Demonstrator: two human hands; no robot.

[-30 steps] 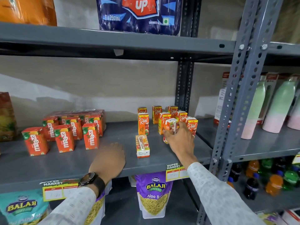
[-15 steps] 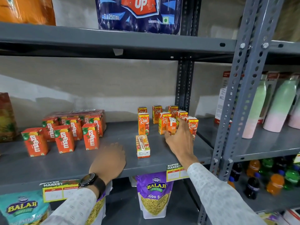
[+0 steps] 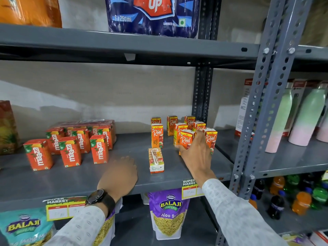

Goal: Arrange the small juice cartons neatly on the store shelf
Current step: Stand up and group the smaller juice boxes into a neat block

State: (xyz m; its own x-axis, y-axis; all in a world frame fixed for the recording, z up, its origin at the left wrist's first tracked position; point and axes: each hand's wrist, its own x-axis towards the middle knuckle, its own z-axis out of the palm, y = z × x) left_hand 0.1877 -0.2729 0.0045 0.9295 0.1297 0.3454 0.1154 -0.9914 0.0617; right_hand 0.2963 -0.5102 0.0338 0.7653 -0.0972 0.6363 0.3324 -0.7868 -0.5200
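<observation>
Right hand [image 3: 196,153] is gripping a small orange "Real" apple juice carton [image 3: 186,139], thumb on its left face and fingers wrapped over the right side, holding it upright at the front of the cluster of standing orange "Real" cartons [image 3: 173,125] on the grey metal shelf [image 3: 53,178]. Whether its base is touching the shelf I cannot tell; the hand is hiding it. Left hand [image 3: 118,175] is resting palm-down on the shelf near the front lip, fingers loosely curled, gripping nothing.

Risks, as judgement:
- The held carton is sitting just beside two neighbours. Knuckles are crowding the rightmost standing carton [image 3: 211,138]; a sideways nudge would likely be toppling it, and light, narrow cartons packed this close could be falling in a chain.
- One carton lying flat, straw side up [image 3: 156,160], is sitting just left of the right wrist; a careless sweep of the sleeve could be pushing it toward the front edge.

Room:
- Open shelf is lying between the "Real" group and the red-orange "Maaza" cartons [image 3: 71,150] to the left.
- The perforated grey upright post [image 3: 255,110] is closing off the right side, near the rightmost carton.
</observation>
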